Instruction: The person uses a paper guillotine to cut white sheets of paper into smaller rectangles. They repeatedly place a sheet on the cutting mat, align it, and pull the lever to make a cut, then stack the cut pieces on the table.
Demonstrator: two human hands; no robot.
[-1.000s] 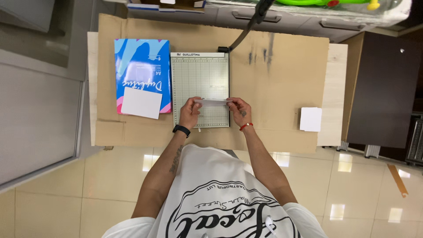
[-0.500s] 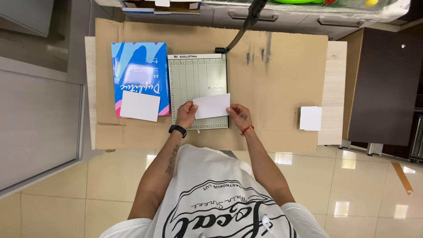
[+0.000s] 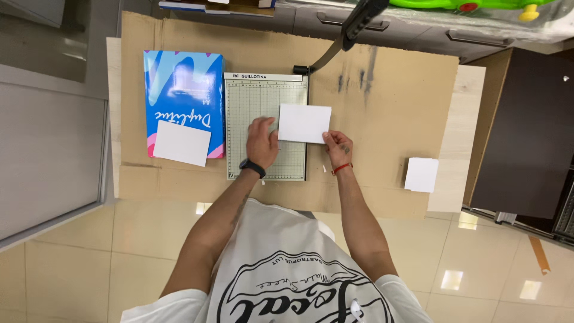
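Right hand (image 3: 338, 148) pinches white rectangular card (image 3: 304, 124); left hand (image 3: 262, 142) flat on gridded cutter board (image 3: 263, 96).

One guillotine cutter (image 3: 265, 125), one paper ream (image 3: 184, 96), three white cards (image 3: 304, 124).

Blue paper ream (image 3: 184, 101) lies flat at left on the cardboard sheet (image 3: 388, 90) that covers the tabletop. A white card (image 3: 182, 143) rests on the ream's near end, slightly skewed. Small stack of white cards (image 3: 421, 174) sits at right, near the cardboard's edge. Far side: grey drawer fronts (image 3: 382, 27), with a green plastic toy (image 3: 454, 5) above them. Dark cabinet (image 3: 526, 125) at right. Glossy beige floor tiles (image 3: 78, 263) nearest.
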